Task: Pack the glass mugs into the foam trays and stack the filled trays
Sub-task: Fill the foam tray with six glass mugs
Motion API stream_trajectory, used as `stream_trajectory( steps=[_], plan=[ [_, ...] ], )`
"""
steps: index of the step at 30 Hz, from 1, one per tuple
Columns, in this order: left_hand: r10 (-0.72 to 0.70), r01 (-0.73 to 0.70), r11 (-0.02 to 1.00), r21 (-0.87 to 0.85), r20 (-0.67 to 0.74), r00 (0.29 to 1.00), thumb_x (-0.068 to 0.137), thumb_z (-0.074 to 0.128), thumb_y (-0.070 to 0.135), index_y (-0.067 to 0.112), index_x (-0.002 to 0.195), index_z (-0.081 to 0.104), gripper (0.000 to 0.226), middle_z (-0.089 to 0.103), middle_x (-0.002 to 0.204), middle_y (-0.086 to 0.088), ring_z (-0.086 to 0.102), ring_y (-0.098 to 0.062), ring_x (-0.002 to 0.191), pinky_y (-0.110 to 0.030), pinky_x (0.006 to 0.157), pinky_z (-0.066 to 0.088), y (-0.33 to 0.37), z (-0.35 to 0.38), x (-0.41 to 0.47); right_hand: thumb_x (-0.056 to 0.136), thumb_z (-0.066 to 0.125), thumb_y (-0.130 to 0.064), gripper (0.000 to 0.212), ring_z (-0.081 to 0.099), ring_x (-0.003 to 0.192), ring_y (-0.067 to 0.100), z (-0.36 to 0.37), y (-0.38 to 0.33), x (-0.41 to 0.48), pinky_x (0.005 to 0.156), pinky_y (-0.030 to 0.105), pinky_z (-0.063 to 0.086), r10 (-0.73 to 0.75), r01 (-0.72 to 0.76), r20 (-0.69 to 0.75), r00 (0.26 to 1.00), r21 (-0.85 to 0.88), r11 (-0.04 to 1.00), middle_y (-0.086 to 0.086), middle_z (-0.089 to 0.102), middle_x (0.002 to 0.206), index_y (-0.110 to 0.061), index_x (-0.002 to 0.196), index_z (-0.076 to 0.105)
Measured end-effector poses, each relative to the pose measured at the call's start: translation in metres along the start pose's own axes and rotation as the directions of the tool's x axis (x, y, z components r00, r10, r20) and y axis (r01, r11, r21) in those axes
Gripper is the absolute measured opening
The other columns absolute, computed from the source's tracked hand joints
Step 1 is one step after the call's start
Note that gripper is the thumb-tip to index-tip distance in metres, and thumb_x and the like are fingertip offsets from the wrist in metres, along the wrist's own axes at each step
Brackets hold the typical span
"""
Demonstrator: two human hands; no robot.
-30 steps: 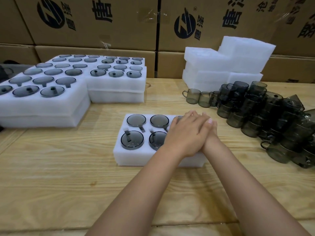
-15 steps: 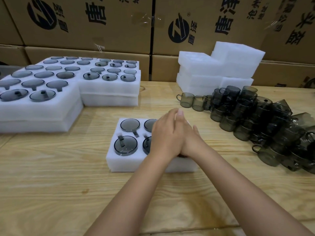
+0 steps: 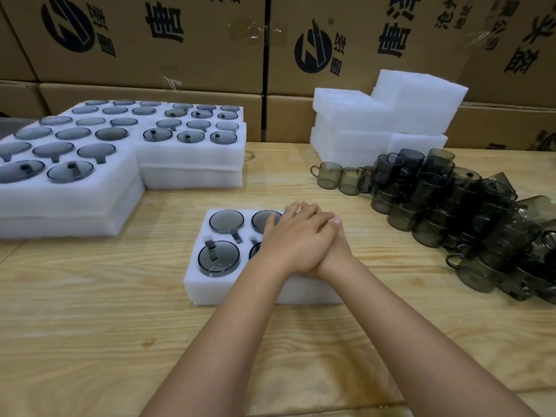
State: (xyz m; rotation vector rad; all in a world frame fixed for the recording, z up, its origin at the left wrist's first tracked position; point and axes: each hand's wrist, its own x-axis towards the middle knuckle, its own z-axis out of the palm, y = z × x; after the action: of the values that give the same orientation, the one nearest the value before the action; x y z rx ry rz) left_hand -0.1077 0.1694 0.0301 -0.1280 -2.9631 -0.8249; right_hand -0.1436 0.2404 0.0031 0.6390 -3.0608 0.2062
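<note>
Fingers [image 3: 304,210] of both hands are lying straight and released, grasping nothing and pressing flat on the right part of a tray [image 3: 192,285]. The left hand [image 3: 296,240] is resting on top of the right hand [image 3: 338,251] and covering most of it. Only the right hand's outer edge and one straight fingertip [image 3: 336,219] are showing beside the left knuckles. Whatever is filling the pockets under the stacked palms is lying hidden.

Just left of the fingers, a far mug [image 3: 226,221] and a near mug [image 3: 219,257] are sitting sunk in the tray's left pockets, each with its handle in a slot. Two more mugs are peeking out at the left hand's edge: one [image 3: 261,219] is partly going under the left index finger, and a sliver of the other [image 3: 255,250] is showing beside the palm.

Right of the fingers and well apart from them, loose mugs [image 3: 451,203] are lying heaped on the table [image 3: 90,326]. Beyond the fingertips to the right, blank foam [image 3: 391,115] is standing piled. Beyond the fingertips to the left, filled trays [image 3: 75,164] are sitting stacked two high, with a second such stack [image 3: 192,145] touching them. Boxes [image 3: 180,40] are lining the table's far edge.
</note>
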Motion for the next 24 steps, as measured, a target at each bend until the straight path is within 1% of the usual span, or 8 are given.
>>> stream_trajectory(
  steps=[2, 4, 5, 7, 9, 14, 18, 24],
  plan=[
    [0.003, -0.003, 1.0, 0.011, -0.014, 1.0, 0.101, 0.018, 0.046, 0.036, 0.143, 0.037, 0.047, 0.019, 0.157, 0.015, 0.002, -0.007, 0.146, -0.047, 0.117, -0.004, 0.003, -0.002, -0.004, 0.095, 0.031, -0.052, 0.078, -0.009, 0.146, 0.025, -0.001, 0.005, -0.003, 0.117, 0.049, 0.004, -0.056, 0.049, -0.049, 0.997, -0.118, 0.992, 0.01, -0.014, 0.158, -0.017, 0.15, -0.012],
    [0.032, -0.03, 0.998, 0.046, -0.062, 0.998, 0.101, 0.017, 0.046, 0.032, 0.144, 0.036, 0.049, 0.023, 0.156, 0.012, 0.006, -0.006, 0.145, -0.046, 0.117, -0.01, 0.005, -0.004, -0.012, 0.094, 0.037, -0.048, 0.07, 0.009, 0.145, 0.02, -0.007, 0.005, -0.008, 0.116, 0.045, 0.013, -0.058, 0.061, -0.068, 0.996, 0.049, 0.997, 0.007, 0.009, 0.158, -0.021, 0.151, 0.009],
    [0.046, -0.036, 0.996, 0.084, -0.117, 0.992, 0.1, 0.017, 0.047, 0.031, 0.144, 0.036, 0.05, 0.027, 0.155, 0.01, 0.01, -0.006, 0.145, -0.045, 0.116, -0.011, 0.003, -0.006, -0.017, 0.094, 0.041, -0.043, 0.057, 0.027, 0.139, 0.018, -0.01, 0.006, -0.01, 0.113, 0.042, 0.023, -0.038, 0.073, -0.123, 0.992, 0.3, 0.951, 0.004, 0.031, 0.151, -0.023, 0.145, 0.029],
    [0.032, 0.014, 0.986, 0.164, -0.277, 0.96, 0.097, 0.016, 0.052, 0.03, 0.142, 0.038, 0.054, 0.036, 0.151, 0.008, 0.021, -0.008, 0.142, -0.045, 0.116, -0.008, -0.01, -0.018, -0.027, 0.095, 0.045, -0.03, 0.032, 0.051, 0.119, 0.013, -0.016, 0.01, -0.016, 0.099, 0.033, 0.04, 0.165, 0.059, -0.217, 0.962, 0.757, 0.651, -0.006, 0.058, 0.126, -0.025, 0.124, 0.056],
    [-0.042, 0.107, 0.987, 0.123, -0.44, 0.897, 0.094, 0.015, 0.058, 0.027, 0.138, 0.043, 0.06, 0.047, 0.143, 0.004, 0.034, -0.013, 0.136, -0.046, 0.116, 0.003, -0.035, -0.036, -0.039, 0.097, 0.045, -0.03, 0.029, 0.052, 0.114, 0.009, -0.018, 0.02, -0.029, 0.093, 0.027, 0.04, 0.382, 0.042, -0.2, 0.902, 0.923, 0.382, -0.008, 0.06, 0.123, -0.023, 0.12, 0.06],
    [-0.165, -0.099, 0.909, -0.405, -0.568, 0.806, 0.081, 0.032, 0.062, 0.023, 0.127, 0.052, 0.064, 0.057, 0.124, 0.008, 0.053, -0.008, 0.116, -0.035, 0.1, 0.039, -0.104, -0.055, -0.085, 0.084, 0.06, -0.051, 0.058, 0.025, 0.136, -0.006, 0.012, 0.038, -0.084, 0.115, 0.026, 0.021, 0.05, 0.087, -0.122, 0.991, 0.89, 0.448, -0.018, 0.032, 0.148, -0.038, 0.136, 0.037],
    [-0.03, -0.039, 0.995, -0.093, -0.646, 0.762, 0.085, 0.039, 0.047, 0.011, 0.109, 0.064, 0.05, 0.063, 0.103, 0.004, 0.06, -0.022, 0.096, -0.046, 0.091, 0.037, -0.128, -0.035, -0.101, 0.074, 0.079, -0.03, 0.092, 0.023, 0.14, 0.002, 0.014, 0.043, -0.088, 0.117, 0.034, 0.022, -0.041, 0.1, -0.093, 0.995, 0.825, 0.556, -0.012, 0.024, 0.153, -0.033, 0.146, 0.022],
    [-0.138, 0.092, 0.99, -0.104, -0.814, 0.564, 0.091, 0.038, 0.034, 0.006, 0.1, 0.064, 0.039, 0.059, 0.083, -0.001, 0.056, -0.027, 0.075, -0.034, 0.077, 0.028, -0.136, -0.039, -0.089, 0.075, 0.078, -0.025, 0.093, 0.024, 0.14, 0.001, 0.017, 0.013, -0.063, 0.116, 0.03, 0.023, 0.047, 0.082, -0.138, 0.989, 0.792, 0.605, -0.012, 0.025, 0.153, -0.032, 0.148, 0.02]
  ],
)
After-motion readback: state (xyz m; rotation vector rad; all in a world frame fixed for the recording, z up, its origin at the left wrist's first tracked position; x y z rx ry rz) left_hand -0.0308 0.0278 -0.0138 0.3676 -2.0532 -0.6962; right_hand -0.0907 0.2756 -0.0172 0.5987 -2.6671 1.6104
